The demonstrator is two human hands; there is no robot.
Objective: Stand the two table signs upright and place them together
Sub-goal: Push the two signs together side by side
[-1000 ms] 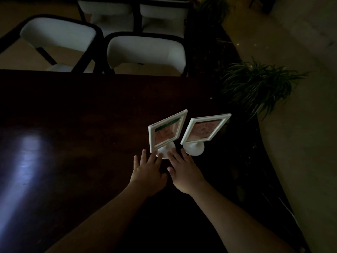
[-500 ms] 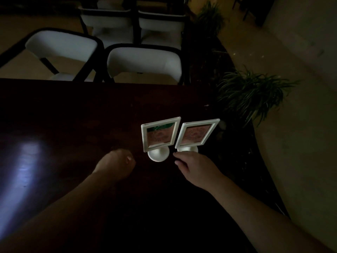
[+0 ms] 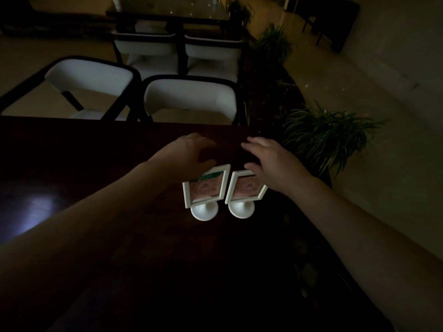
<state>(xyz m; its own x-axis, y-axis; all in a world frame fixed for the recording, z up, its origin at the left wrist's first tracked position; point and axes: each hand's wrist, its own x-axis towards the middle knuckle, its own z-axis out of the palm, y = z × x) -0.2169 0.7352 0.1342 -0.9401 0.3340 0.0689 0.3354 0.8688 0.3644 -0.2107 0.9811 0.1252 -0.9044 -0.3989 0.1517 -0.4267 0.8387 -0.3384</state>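
Two white-framed table signs stand upright side by side on round white bases on the dark wooden table [image 3: 96,164]. The left sign [image 3: 205,188] has a pink card with a green strip at its top. The right sign [image 3: 244,189] shows a pink card, and its upper right corner is hidden by my right hand. My left hand [image 3: 189,149] hovers above and behind the left sign, fingers spread, holding nothing. My right hand [image 3: 271,159] hovers over the right sign's top, fingers apart, also with nothing in it.
Two white-seated chairs [image 3: 189,99] stand at the table's far edge, with more chairs and another table behind. Potted plants [image 3: 323,137] line the table's right side. A pale light patch [image 3: 31,212] reflects on the table at left.
Both hands have lifted from beside the sign bases and reached forward above and past the frames. The signs now stand closer together and nearer to me in view.
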